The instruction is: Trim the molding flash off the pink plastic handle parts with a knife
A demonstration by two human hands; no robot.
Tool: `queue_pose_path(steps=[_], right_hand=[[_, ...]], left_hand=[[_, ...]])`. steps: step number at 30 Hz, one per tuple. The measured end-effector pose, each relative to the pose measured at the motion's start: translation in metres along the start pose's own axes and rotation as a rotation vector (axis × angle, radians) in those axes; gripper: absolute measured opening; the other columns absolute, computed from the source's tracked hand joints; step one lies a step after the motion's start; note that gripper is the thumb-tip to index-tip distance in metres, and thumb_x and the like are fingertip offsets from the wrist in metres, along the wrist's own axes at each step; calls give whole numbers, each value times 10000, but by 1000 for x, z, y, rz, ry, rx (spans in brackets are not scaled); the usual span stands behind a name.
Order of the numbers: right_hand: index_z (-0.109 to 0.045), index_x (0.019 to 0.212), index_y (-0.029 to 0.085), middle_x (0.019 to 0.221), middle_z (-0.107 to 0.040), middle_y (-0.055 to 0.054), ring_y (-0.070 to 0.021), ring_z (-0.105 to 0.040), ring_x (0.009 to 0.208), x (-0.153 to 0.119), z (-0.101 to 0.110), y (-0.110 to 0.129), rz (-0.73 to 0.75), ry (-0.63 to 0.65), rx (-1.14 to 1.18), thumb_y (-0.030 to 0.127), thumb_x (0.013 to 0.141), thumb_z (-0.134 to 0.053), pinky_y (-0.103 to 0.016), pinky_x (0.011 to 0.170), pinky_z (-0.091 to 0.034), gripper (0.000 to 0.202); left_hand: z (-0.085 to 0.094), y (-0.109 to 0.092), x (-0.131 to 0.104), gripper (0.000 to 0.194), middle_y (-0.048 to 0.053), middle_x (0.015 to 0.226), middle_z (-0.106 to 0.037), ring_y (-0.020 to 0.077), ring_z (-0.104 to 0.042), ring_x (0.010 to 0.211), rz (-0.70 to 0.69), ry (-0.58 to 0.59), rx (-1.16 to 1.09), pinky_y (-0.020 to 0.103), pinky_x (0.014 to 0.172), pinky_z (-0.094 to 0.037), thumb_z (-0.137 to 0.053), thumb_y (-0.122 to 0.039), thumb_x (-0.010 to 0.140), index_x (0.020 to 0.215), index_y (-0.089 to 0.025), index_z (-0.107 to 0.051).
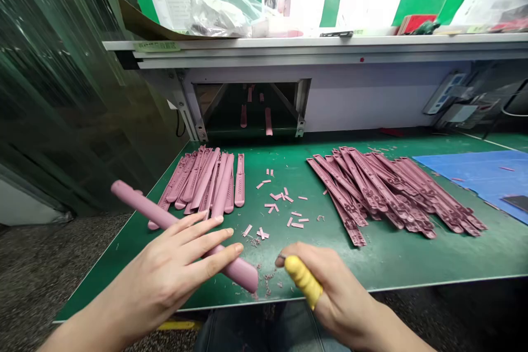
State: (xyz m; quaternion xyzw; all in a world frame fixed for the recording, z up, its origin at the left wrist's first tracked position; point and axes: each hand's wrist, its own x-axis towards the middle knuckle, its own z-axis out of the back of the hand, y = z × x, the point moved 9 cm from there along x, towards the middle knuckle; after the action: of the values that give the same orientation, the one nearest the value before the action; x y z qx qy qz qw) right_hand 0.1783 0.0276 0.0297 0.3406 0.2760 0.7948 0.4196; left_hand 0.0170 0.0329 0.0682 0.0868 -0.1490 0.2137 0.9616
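Note:
My left hand (177,264) holds a long, smooth pink plastic piece (144,203), with the fingers stretched across its top and the thumb hidden. The piece lies at a slant, one end near the table's front edge and the other past its left side. In my right hand (330,280) is a small hand tool with a yellow wrapped grip (304,280). A bit of dark metal shows by the fingertips; its working end is mostly hidden. The tool is apart from the piece. Pink shavings (268,280) lie between my hands.
Similar pink pieces (239,179) are heaped on the green table (284,146) at left. A pile of pink strips (383,187) lies at right, small offcuts (297,225) between. Behind, an opening holds a dark belt (256,121) with pink parts. A blue sheet (474,176) lies far right.

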Motion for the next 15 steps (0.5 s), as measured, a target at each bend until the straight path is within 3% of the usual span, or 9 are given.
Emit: queue_pose_path(steps=[2, 5, 10, 15], right_hand=[[-598, 862, 182, 679, -560, -11, -128, -481, 592, 1, -12, 12, 141, 5, -197, 548, 955, -322, -241, 539, -316, 468], [-577, 719, 182, 589, -503, 1, -128, -387, 507, 7, -22, 26, 274, -60, -474, 667, 875, -380, -270, 468, -179, 546], [-483, 649, 192, 570, -482, 18, -125, -329, 488, 15, -26, 37, 406, -57, -630, 466, 924, -465, -290, 475, -107, 389], [-461, 652, 189, 583, -475, 12, -133, -328, 506, 10, -22, 40, 453, -46, -610, 318, 972, -382, -293, 489, -141, 354]], left_hand=[[7, -5, 4, 472, 3, 1325, -579, 237, -404, 1312, -63, 35, 79, 474, 1124, -234, -397, -67, 901, 1315, -263, -512], [14, -15, 12, 471, -11, 1308, -592, 233, -395, 1314, -129, 71, 135, 487, 1143, -149, -328, -61, 907, 1291, -245, -530], [18, -21, 15, 491, 0, 1258, -627, 243, -457, 1259, -153, 92, 151, 503, 1127, -152, -305, -58, 890, 1295, -239, -517], [21, -19, 4, 409, 16, 1183, -667, 210, -531, 1155, -42, -33, 71, 398, 1094, -218, -345, -144, 941, 1301, -220, -524]])
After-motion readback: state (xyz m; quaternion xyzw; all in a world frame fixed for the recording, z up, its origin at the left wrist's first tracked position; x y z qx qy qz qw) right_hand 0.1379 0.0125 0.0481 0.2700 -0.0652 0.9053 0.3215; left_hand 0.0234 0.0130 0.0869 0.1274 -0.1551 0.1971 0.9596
